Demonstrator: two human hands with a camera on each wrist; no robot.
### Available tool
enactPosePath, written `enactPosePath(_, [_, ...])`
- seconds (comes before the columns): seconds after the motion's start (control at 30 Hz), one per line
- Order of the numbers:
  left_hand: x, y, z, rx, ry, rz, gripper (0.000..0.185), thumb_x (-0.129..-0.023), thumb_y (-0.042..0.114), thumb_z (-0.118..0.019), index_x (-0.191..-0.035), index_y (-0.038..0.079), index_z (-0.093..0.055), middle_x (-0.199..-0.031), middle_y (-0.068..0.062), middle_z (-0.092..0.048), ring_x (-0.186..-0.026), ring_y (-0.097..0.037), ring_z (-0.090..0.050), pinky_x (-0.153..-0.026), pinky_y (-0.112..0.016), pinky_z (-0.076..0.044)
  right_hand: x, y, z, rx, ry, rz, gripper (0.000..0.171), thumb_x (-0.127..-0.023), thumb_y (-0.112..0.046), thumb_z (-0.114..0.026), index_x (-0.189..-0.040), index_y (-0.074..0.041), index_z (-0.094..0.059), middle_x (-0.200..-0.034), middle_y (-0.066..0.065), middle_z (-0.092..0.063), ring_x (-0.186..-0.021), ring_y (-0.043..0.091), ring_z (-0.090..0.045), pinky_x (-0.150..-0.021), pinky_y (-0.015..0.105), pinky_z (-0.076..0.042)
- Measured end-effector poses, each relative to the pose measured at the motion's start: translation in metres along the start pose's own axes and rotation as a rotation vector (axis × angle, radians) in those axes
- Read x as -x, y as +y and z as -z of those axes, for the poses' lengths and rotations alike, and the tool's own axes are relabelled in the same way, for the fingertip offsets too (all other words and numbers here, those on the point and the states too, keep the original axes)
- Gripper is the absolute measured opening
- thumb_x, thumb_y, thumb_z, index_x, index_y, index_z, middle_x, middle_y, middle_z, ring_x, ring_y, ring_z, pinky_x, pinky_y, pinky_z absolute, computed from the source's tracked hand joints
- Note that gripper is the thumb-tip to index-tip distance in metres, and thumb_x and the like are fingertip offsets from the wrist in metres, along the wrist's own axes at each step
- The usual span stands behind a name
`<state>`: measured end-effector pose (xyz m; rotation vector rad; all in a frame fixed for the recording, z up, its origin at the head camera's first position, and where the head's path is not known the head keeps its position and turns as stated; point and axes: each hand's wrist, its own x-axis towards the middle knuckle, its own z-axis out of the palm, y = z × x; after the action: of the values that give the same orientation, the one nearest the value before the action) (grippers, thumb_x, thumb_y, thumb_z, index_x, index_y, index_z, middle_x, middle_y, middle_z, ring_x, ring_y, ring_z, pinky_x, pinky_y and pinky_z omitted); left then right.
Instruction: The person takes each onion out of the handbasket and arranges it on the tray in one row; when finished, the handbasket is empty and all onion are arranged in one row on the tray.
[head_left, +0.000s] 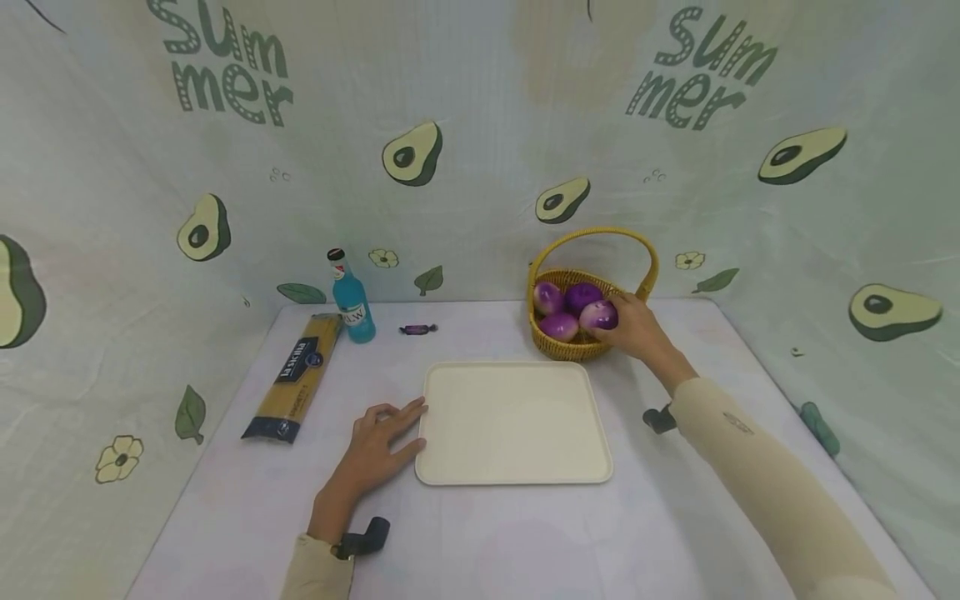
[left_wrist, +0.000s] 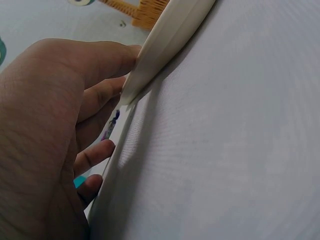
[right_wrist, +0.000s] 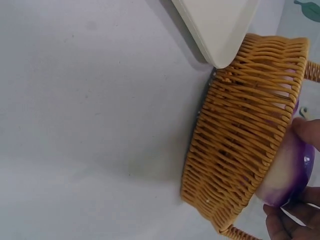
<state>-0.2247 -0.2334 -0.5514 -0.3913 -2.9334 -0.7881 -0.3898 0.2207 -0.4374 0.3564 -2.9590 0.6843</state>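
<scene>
Grasping one purple-and-white onion [head_left: 598,315] inside the wicker basket [head_left: 567,348], the right hand's [head_left: 637,327] grip had lifted nothing out yet, while the left hand [head_left: 378,440] lay relaxed against the bare cream tray [head_left: 513,421], with three onions left beside it.

The tray [head_left: 513,421] is plain cream-white, and the table [head_left: 525,542] under it is pale white with a faint lilac tone. The basket [head_left: 592,242] is woven, golden yellow. The onions [head_left: 583,297] inside it are purple, and one [head_left: 598,315] is purple with a white part. The bottle [head_left: 351,300] is turquoise blue with a dark cap. The pasta packet [head_left: 294,375] is yellow with dark blue ends and label. The candy [head_left: 417,329] is purple. The backdrop [head_left: 480,125] is pale green with avocados, leaves, flowers and green "Summer" letters. Both sleeves [head_left: 780,492] are beige.
</scene>
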Motion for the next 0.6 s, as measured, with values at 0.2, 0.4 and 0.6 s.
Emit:
enactPosePath(0.2, [0.001, 0.001, 0.000, 0.006, 0.014, -0.013, 0.057, -0.095, 0.050, -0.062, -0.149, 0.035, -0.049, -0.152, 0.021, -0.042, -0.129, -0.024, -0.039, -0.101, -0.049, -0.028, 0.006, -0.001, 0.002, 0.003, 0.021, 0.005, 0.080, -0.090, -0.033, -0.076, -0.142, 0.015, -0.040, -0.144, 0.036, -0.037, -0.130, 0.052, -0.039, -0.109, 0.061, -0.030])
enactPosePath(0.4, [0.001, 0.003, 0.001, 0.016, 0.014, -0.017, 0.057, -0.095, 0.049, -0.063, -0.149, 0.034, -0.049, -0.152, 0.020, -0.043, -0.129, -0.024, -0.039, -0.101, -0.050, -0.028, 0.014, -0.002, 0.005, -0.011, 0.051, 0.020, 0.082, -0.089, -0.031, -0.076, -0.145, 0.015, -0.037, -0.145, 0.035, -0.037, -0.133, 0.050, -0.036, -0.110, 0.060, -0.029])
enactPosePath(0.6, [0.001, 0.003, 0.000, 0.001, 0.006, -0.004, 0.058, -0.095, 0.050, -0.062, -0.150, 0.035, -0.048, -0.153, 0.020, -0.042, -0.132, -0.024, -0.037, -0.103, -0.051, -0.026, 0.020, -0.006, 0.007, -0.001, 0.058, 0.023, 0.082, -0.089, -0.031, -0.077, -0.145, 0.014, -0.038, -0.145, 0.035, -0.037, -0.132, 0.051, -0.036, -0.109, 0.061, -0.030])
